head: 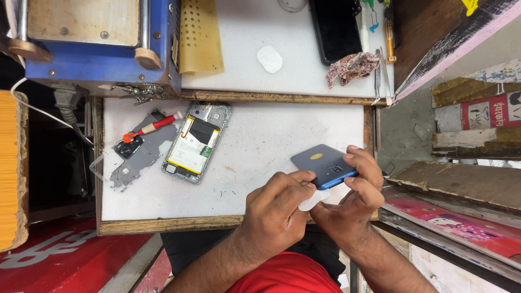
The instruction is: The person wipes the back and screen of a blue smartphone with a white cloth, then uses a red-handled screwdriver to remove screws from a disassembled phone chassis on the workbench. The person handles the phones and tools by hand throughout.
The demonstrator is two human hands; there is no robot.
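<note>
Holding a blue phone back cover (320, 161) above the front edge of the white work mat (260, 157), tilted, outer side up. Right hand (355, 187) closed around the cover's right end, thumb and fingers gripping near the camera window. Left hand (277, 209) pinching a small white wipe (312, 199) against the cover's lower edge, fingers curled narrow. Better to keep the right grip firm at the edges only, not bending the thin cover, and to move the wipe in short, light strokes. Lying well apart on the mat to the left: an opened phone (194, 142) with battery visible, a grey inner frame (138, 154), a red-handled brush (154, 126). Tweezers (380, 76) further away.
</note>
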